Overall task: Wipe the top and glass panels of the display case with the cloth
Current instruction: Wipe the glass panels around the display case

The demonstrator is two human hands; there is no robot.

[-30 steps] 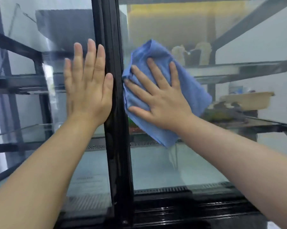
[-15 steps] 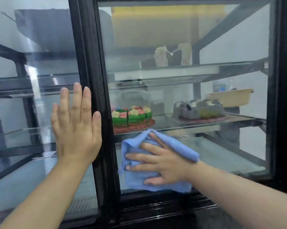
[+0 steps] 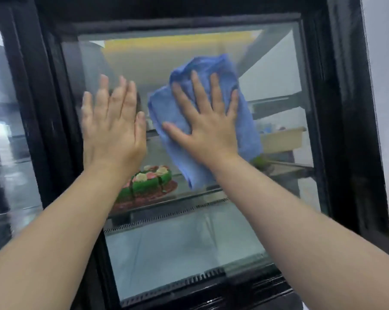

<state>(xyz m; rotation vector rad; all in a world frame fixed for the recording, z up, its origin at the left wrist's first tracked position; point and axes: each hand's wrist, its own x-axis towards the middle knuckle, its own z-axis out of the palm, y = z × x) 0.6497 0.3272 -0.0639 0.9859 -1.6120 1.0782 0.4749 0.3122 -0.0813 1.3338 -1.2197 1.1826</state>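
A black-framed display case fills the view, and its right glass panel faces me. My right hand lies flat with spread fingers on a blue cloth, pressing it against the upper middle of that panel. My left hand is flat on the same glass just left of the cloth, fingers straight and together. The cloth's lower corner hangs below my right wrist.
Inside the case a green cake with cream flowers sits on a glass shelf. A beige tray shows behind the glass at the right. The black centre post divides this panel from the left panel.
My right hand has swept the cloth from the bottom of the panel up to its upper middle. My left hand has moved off the centre post onto the right glass panel.
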